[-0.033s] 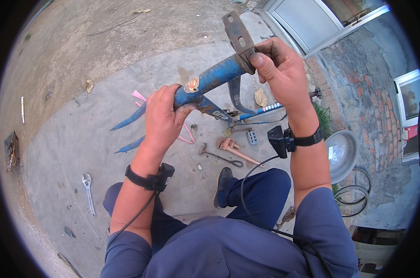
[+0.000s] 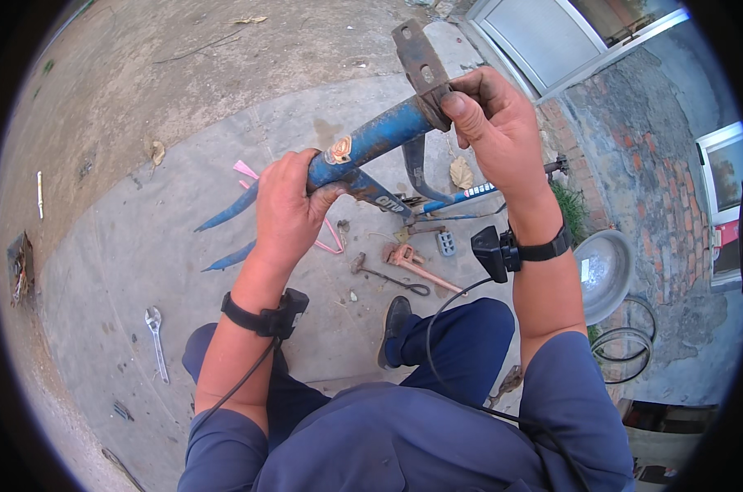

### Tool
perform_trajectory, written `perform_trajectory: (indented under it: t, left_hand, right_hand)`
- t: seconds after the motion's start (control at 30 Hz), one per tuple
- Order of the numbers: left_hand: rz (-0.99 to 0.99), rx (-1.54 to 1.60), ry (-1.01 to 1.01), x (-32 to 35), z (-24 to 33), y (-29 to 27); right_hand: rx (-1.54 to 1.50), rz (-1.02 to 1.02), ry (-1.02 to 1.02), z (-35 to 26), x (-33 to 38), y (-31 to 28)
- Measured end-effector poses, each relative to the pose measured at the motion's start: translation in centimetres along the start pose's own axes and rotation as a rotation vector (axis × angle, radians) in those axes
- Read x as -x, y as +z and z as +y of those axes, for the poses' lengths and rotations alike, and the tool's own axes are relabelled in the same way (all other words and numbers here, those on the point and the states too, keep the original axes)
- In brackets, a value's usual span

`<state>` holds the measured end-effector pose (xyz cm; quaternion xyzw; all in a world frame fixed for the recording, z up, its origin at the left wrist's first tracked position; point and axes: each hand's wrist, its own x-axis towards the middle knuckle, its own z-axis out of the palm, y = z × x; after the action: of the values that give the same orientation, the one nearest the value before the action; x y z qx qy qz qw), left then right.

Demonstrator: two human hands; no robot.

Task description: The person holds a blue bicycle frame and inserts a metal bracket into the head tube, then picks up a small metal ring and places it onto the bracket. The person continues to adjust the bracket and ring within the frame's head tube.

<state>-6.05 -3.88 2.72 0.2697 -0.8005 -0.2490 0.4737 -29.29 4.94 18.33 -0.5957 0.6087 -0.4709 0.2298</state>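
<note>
A worn blue bicycle frame is held up in front of me, its head tube slanting up to the right. My left hand is wrapped round the lower end of this tube, beside a gold-coloured badge. Past that hand, two blue fork blades stick out to the left. At the tube's upper end sits a rusty metal bracket with slotted holes. My right hand pinches the base of the bracket between thumb and fingers, hiding part of the collar there.
An adjustable wrench lies on the concrete at left. Between my feet and the frame lie a hammer, a reddish pipe wrench and a grey pedal. A metal basin and coiled black tubing are beside the brick wall at right.
</note>
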Motion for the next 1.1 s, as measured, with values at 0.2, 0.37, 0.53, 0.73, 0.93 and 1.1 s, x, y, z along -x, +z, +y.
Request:
perform_trajectory:
  t: [0.2,0.37,0.53,0.73,0.93,1.1]
  left_hand:
    - [-0.015,-0.01,-0.006,0.11,0.07,-0.1]
    - [-0.011,-0.004,-0.011,0.06,0.01,-0.01]
    - [-0.006,-0.016,-0.002,0.05,-0.03,-0.03]
    - [-0.011,0.0,-0.002,0.06,0.07,-0.02]
    - [-0.021,-0.015,-0.018,0.11,-0.09,-0.03]
    - [-0.008,-0.01,0.011,0.15,-0.14,-0.01]
  right_hand:
    - [-0.067,-0.094,-0.204,-0.1,-0.13,-0.98]
    - [0.01,-0.066,-0.044,0.0,-0.22,-0.57]
    - [-0.02,-0.052,-0.004,-0.32,0.02,-0.34]
    - [-0.019,-0.099,-0.169,-0.43,-0.28,-0.83]
    - [0.006,-0.022,0.036,-0.28,0.04,-0.34]
    - [-0.105,-0.114,-0.137,-0.23,-0.17,-0.92]
